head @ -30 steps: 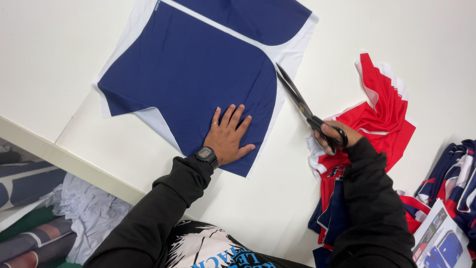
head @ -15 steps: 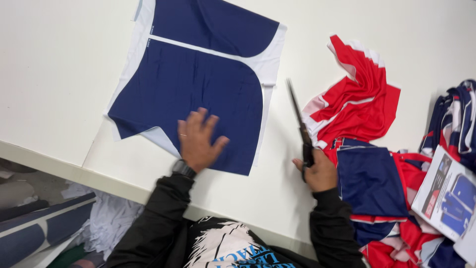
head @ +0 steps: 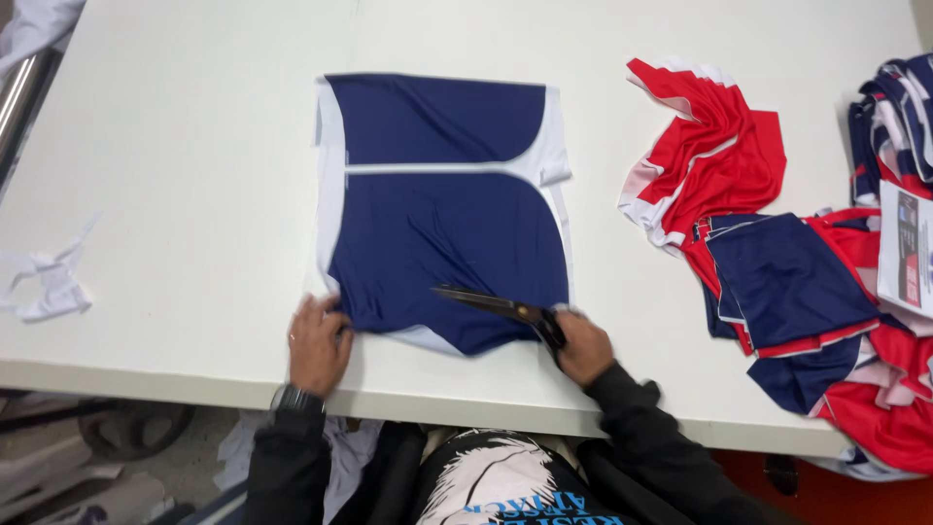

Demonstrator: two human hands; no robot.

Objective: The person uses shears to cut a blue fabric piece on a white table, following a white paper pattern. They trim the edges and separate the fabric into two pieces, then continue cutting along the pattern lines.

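A navy blue fabric panel (head: pixel 442 209) with white borders lies flat on the white table (head: pixel 194 146). My left hand (head: pixel 318 342) presses on its lower left corner, fingers gripping the edge. My right hand (head: pixel 581 345) holds black scissors (head: pixel 501 307) by the handles. The blades lie across the lower part of the navy panel and point left.
A heap of red, white and navy fabric pieces (head: pixel 777 262) lies to the right, with a printed sheet (head: pixel 906 248) at the far right. White fabric scraps (head: pixel 49 287) sit at the left. The table's front edge runs just below my hands.
My left hand slid from the panel's middle to its lower left corner. My right hand swung the scissors from pointing up beside the panel to lying across its lower part.
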